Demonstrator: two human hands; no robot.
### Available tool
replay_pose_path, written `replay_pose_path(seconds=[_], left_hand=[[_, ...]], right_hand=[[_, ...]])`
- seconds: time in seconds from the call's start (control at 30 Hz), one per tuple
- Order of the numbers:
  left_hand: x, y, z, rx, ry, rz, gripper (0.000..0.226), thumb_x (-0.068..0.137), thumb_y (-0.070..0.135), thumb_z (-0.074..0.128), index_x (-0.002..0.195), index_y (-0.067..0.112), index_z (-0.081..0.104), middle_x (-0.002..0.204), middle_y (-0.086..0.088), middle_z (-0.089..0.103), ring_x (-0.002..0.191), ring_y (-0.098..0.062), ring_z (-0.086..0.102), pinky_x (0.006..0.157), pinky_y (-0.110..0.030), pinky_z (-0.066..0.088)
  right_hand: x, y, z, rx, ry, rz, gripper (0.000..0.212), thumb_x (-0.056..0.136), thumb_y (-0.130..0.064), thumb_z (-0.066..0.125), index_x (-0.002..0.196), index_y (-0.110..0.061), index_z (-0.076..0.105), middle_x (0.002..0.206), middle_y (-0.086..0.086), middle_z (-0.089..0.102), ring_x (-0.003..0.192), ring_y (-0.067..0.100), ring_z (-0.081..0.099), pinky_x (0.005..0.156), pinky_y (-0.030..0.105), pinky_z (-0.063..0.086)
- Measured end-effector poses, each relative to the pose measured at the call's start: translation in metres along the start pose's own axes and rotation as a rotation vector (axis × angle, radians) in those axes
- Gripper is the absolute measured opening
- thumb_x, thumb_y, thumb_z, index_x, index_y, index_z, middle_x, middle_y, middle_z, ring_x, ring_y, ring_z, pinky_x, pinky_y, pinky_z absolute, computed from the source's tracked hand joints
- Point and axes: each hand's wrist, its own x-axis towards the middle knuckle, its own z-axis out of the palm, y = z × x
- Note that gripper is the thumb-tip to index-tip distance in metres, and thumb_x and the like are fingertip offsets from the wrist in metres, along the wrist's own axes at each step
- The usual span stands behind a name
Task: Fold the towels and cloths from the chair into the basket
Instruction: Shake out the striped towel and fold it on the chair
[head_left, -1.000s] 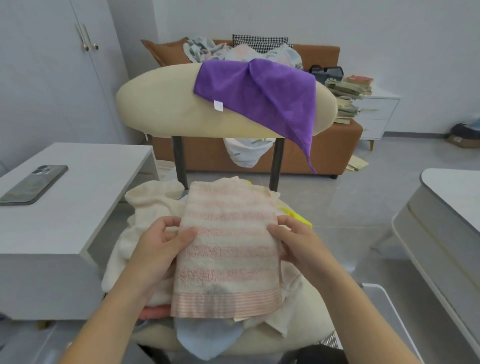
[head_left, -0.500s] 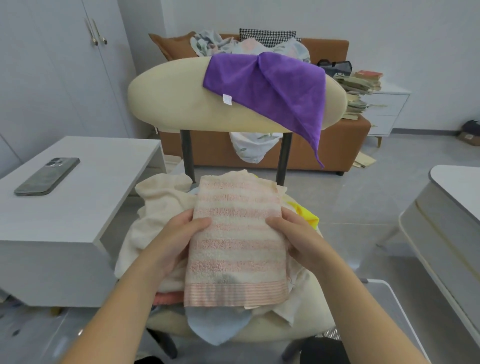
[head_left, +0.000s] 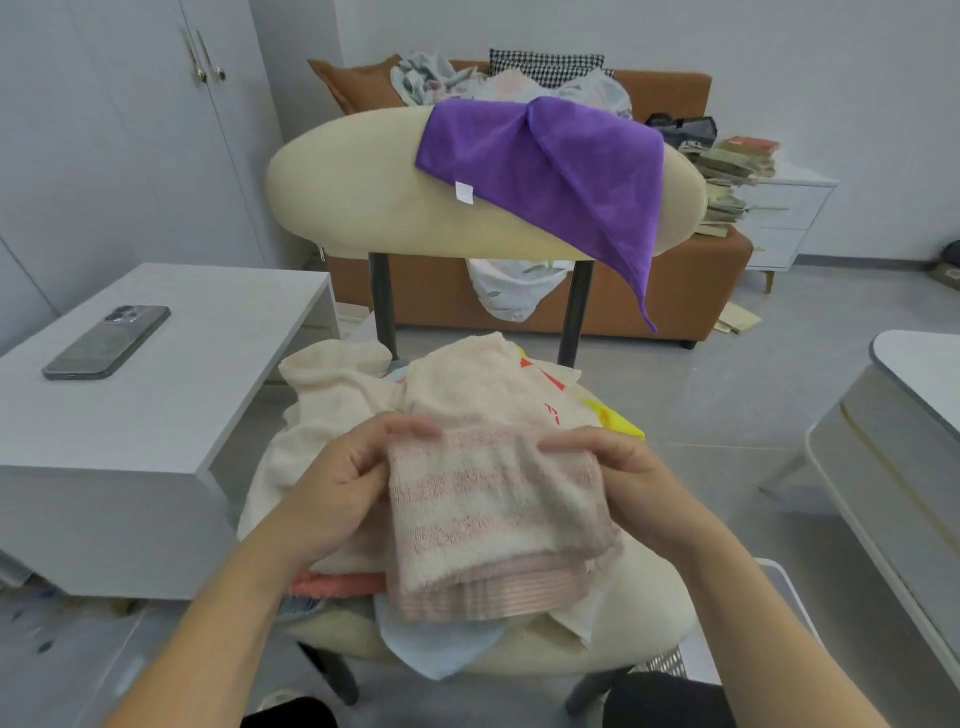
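Pink-striped towel (head_left: 488, 519) is folded double, sitting on top of the cloth pile (head_left: 457, 384) on the chair (head_left: 358, 187) seat. Left hand (head_left: 337, 488) and right hand (head_left: 631, 467) each grab a top corner, fingers (head_left: 410, 428) curled onto it. Purple cloth (head_left: 550, 161) hangs over the backrest, and a phone (head_left: 106, 343) lies on the desk (head_left: 218, 374).

single head view, looks forward and down, close over chair seat (head_left: 613, 654); sofa (head_left: 691, 291) far behind.

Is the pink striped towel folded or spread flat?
Folded: the striped towel shows layered edges at its near end; left hand and right hand pinch its far fold.
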Motion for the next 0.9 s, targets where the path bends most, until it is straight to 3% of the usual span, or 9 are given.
replay_pose_path(seconds=[0.1,0.2,0.27,0.33,0.43,0.6,0.7,0.8,0.9], left_hand=[[-0.001,-0.004,-0.001,0.015,0.060,-0.028,0.026,0.097,0.001,0.047,0.108,0.021,0.060,0.083,-0.004,0.072,0.070,-0.010,0.063,0.063,-0.017,0.048],[0.000,-0.008,-0.001,0.054,0.114,-0.053,0.022,0.098,0.009,0.049,0.095,0.025,0.064,0.067,0.001,0.067,0.055,-0.007,0.050,0.052,-0.018,0.039],[0.000,-0.005,0.002,0.033,0.134,-0.035,0.020,0.097,0.008,0.049,0.097,0.020,0.065,0.069,0.005,0.069,0.055,-0.001,0.054,0.053,-0.013,0.041],[-0.001,0.000,0.003,-0.017,0.159,0.006,0.028,0.096,0.001,0.049,0.099,0.020,0.069,0.081,0.009,0.074,0.068,0.002,0.063,0.060,-0.011,0.047],[-0.004,0.005,0.003,-0.097,0.166,0.068,0.050,0.093,-0.009,0.045,0.091,0.028,0.078,0.090,0.011,0.075,0.086,0.000,0.068,0.069,-0.011,0.051],[-0.006,0.003,-0.002,-0.102,0.098,0.152,0.060,0.088,-0.020,0.041,0.066,0.024,0.077,0.079,0.004,0.072,0.082,-0.008,0.067,0.072,-0.016,0.052],[-0.004,-0.001,-0.004,-0.046,0.072,0.201,0.058,0.086,-0.025,0.039,0.063,0.018,0.071,0.074,0.001,0.067,0.078,-0.011,0.062,0.072,-0.019,0.051],[-0.007,0.002,-0.004,0.006,0.074,0.238,0.057,0.089,-0.021,0.040,0.064,0.021,0.070,0.077,0.001,0.066,0.081,-0.011,0.062,0.074,-0.017,0.049],[-0.015,0.018,-0.007,0.108,0.093,0.358,0.044,0.084,-0.010,0.044,0.068,0.022,0.069,0.083,0.002,0.067,0.088,-0.013,0.063,0.083,-0.019,0.047]], right_hand=[[-0.001,0.002,-0.003,-0.067,0.002,0.064,0.038,0.093,0.001,0.056,0.122,-0.024,0.062,0.110,-0.007,0.071,0.105,0.017,0.067,0.085,0.032,0.057],[-0.002,0.004,-0.004,-0.204,0.042,0.062,0.021,0.096,-0.004,0.053,0.109,-0.016,0.064,0.100,0.013,0.071,0.089,0.030,0.067,0.072,0.035,0.055],[-0.003,0.002,-0.004,-0.180,0.090,0.016,0.019,0.097,-0.002,0.051,0.100,-0.015,0.064,0.092,0.023,0.069,0.075,0.029,0.063,0.063,0.033,0.053],[-0.004,0.001,-0.004,-0.101,0.124,-0.054,0.021,0.097,0.000,0.050,0.095,-0.015,0.065,0.086,0.018,0.068,0.072,0.023,0.059,0.060,0.027,0.050],[-0.004,0.003,-0.006,0.024,0.110,-0.096,0.022,0.093,-0.005,0.055,0.085,-0.020,0.069,0.083,0.014,0.061,0.075,0.027,0.050,0.061,0.032,0.041],[-0.003,0.006,-0.006,0.131,0.056,-0.082,0.020,0.088,-0.013,0.058,0.071,-0.018,0.067,0.086,0.017,0.046,0.080,0.034,0.039,0.062,0.034,0.036],[-0.003,0.004,-0.008,0.063,0.047,-0.119,0.034,0.097,0.002,0.047,0.072,-0.015,0.065,0.087,0.018,0.049,0.079,0.035,0.042,0.066,0.039,0.037],[-0.008,-0.006,-0.002,-0.008,0.095,-0.157,0.049,0.098,0.009,0.038,0.068,-0.019,0.065,0.080,0.013,0.052,0.073,0.026,0.046,0.059,0.024,0.042],[-0.019,-0.022,0.006,-0.066,0.111,-0.274,0.053,0.096,0.015,0.036,0.065,-0.018,0.063,0.068,-0.004,0.054,0.059,0.011,0.047,0.055,0.015,0.041]])
